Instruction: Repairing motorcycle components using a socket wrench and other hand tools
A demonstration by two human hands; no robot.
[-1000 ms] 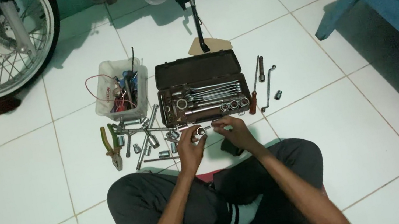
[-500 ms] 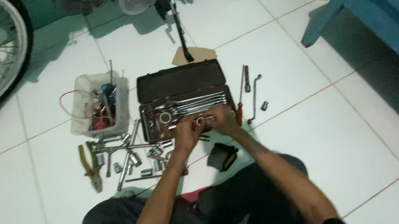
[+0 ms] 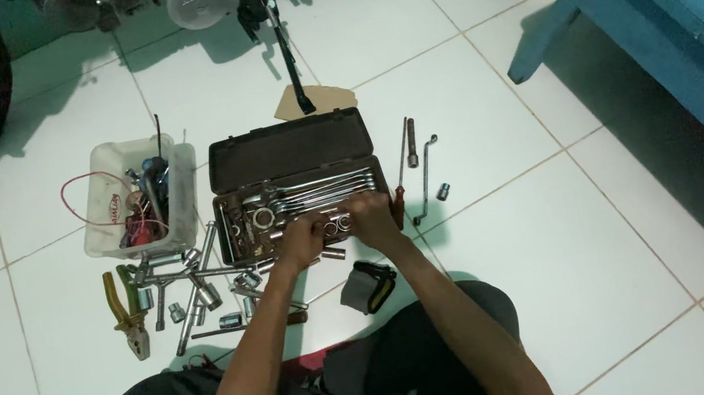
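Sockets (image 3: 333, 227) are being handled at the near edge of the open brown toolbox (image 3: 292, 155) on the tiled floor. The left hand (image 3: 300, 240) and right hand (image 3: 372, 216) are being held together over them, fingers curled; whether anything is being gripped cannot be told. Wrenches (image 3: 312, 190) are already lying in the box, while many loose sockets and extension bars (image 3: 194, 288) are lying outside on the left, beside pliers (image 3: 127, 314) and a plastic tub (image 3: 136, 202). Open tile is being left free on the right, bounded by a blue bench (image 3: 688, 23).
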